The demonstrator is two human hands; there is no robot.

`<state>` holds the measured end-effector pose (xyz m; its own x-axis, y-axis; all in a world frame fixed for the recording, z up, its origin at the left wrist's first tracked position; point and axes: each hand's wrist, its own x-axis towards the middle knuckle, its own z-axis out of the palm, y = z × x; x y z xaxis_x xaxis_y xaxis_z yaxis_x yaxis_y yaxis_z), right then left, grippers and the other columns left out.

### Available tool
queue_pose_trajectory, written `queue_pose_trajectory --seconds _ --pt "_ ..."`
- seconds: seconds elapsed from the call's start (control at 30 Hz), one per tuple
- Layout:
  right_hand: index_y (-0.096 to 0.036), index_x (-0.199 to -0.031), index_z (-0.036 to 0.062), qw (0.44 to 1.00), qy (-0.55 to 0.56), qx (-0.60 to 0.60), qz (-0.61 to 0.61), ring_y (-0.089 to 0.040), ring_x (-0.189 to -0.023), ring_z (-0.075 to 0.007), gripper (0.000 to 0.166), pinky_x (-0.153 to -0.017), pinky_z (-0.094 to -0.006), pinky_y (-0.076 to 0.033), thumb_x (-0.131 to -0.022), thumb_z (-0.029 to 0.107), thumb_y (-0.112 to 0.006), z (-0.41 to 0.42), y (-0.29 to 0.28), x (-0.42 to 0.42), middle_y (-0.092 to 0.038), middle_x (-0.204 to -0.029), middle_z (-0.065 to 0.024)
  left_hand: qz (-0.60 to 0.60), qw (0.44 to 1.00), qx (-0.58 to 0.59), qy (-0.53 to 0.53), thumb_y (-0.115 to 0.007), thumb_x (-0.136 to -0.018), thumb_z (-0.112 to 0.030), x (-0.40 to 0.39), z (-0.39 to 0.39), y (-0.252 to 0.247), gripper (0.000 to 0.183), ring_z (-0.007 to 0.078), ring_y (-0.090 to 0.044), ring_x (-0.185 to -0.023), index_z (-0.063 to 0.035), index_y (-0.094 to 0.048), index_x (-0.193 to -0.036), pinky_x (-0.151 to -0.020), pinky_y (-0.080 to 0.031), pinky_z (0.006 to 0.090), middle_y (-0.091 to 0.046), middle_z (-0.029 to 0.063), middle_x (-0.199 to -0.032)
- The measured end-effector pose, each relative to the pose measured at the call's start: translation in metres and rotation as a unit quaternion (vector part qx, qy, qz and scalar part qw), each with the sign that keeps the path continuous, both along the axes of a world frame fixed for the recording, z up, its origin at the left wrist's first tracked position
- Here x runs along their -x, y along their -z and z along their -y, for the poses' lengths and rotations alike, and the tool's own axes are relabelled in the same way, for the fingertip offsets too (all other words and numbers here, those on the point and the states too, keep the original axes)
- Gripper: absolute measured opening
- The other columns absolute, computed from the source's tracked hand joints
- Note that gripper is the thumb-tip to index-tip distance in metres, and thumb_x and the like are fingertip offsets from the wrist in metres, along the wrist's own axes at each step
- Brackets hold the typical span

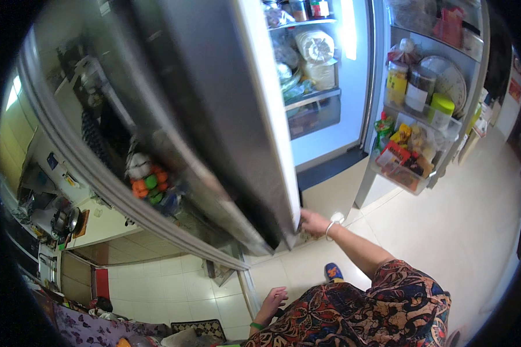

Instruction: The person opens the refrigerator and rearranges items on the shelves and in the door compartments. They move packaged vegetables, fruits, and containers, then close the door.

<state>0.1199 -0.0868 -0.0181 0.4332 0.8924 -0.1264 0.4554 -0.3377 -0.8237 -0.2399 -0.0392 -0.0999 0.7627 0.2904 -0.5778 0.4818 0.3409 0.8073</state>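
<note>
My right hand (314,223), with a pale bangle at its wrist, is at the lower edge of the grey left refrigerator door (225,112). Its fingers hook around that edge, and their tips are partly hidden. My left hand (274,301) hangs low at my side with a green wristband, its fingers loosely apart and holding nothing. Behind the left door, the lit refrigerator compartment (325,149) shows wrapped food on its shelves. The right refrigerator door (482,86) stands swung out, with jars, a plate (449,78) and packets in its racks.
To the left, a sliding glass door's metal frame (134,208) curves past the refrigerator. Beyond it are a kitchen counter (113,225) with pans and an orange and green hanging item (150,182). My slippered foot (333,272) stands on the tiled floor (421,225).
</note>
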Motion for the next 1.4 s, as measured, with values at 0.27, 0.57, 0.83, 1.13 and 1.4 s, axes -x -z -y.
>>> queue_pose_trajectory --seconds 0.27,0.57,0.83,1.13,1.4 --pt "-0.059 -0.128 0.0124 0.949 -0.258 0.022 0.179 -0.065 -0.103 -0.0410 0.042 -0.092 -0.0496 -0.051 -0.086 0.014 -0.056 0.001 0.012 -0.004 -0.064 -0.121 -0.0180 0.091 0.942 -0.095 0.310 -0.054 -0.102 -0.035 -0.188 0.029 0.015 0.053 0.0224 -0.055 -0.120 -0.0002 -0.045 -0.141 -0.104 -0.043 0.0343 -0.057 0.0164 -0.131" --pt "-0.053 -0.122 0.0074 0.986 -0.149 -0.008 -0.076 -0.066 -0.093 -0.0283 0.047 -0.086 -0.0400 -0.053 -0.093 0.041 -0.067 -0.023 -0.094 -0.101 -0.065 -0.107 -0.0137 0.097 0.940 -0.271 0.181 -0.057 -0.098 -0.028 -0.324 0.012 -0.011 0.037 0.0289 -0.065 -0.101 -0.0009 -0.059 -0.123 -0.092 -0.050 0.0388 -0.068 0.0182 -0.112" --pt "-0.042 -0.124 0.0068 0.820 0.017 -0.288 -0.495 -0.064 -0.084 -0.0183 0.046 -0.076 -0.0284 -0.057 -0.088 0.006 -0.070 -0.057 -0.153 -0.177 -0.062 -0.104 -0.0113 0.227 0.805 -0.513 -0.196 -0.058 -0.096 -0.013 -0.425 -0.107 -0.188 0.015 0.0338 -0.067 -0.083 -0.0011 -0.064 -0.103 -0.071 -0.053 0.0397 -0.068 0.0177 -0.088" --pt "-0.060 -0.120 0.0076 0.874 0.106 -0.256 0.398 -0.047 -0.121 -0.0385 0.056 -0.108 -0.0444 -0.035 -0.071 0.016 -0.085 -0.114 -0.179 -0.216 -0.046 -0.139 -0.0145 0.431 0.663 -0.460 -0.404 -0.058 -0.094 -0.003 -0.455 -0.227 -0.332 0.013 0.0144 -0.064 -0.085 -0.0001 -0.061 -0.107 -0.069 -0.051 0.0260 -0.065 0.0077 -0.096" --pt "-0.051 -0.133 0.0037 0.685 -0.006 -0.500 0.529 -0.044 -0.130 -0.0395 0.068 -0.109 -0.0493 -0.036 -0.072 0.009 -0.079 -0.248 -0.386 -0.189 -0.048 -0.140 -0.0167 0.533 0.604 -0.343 -0.483 -0.052 -0.098 -0.005 -0.447 -0.277 -0.396 0.013 0.0132 -0.063 -0.091 -0.0019 -0.059 -0.108 -0.078 -0.052 0.0269 -0.064 0.0059 -0.103"
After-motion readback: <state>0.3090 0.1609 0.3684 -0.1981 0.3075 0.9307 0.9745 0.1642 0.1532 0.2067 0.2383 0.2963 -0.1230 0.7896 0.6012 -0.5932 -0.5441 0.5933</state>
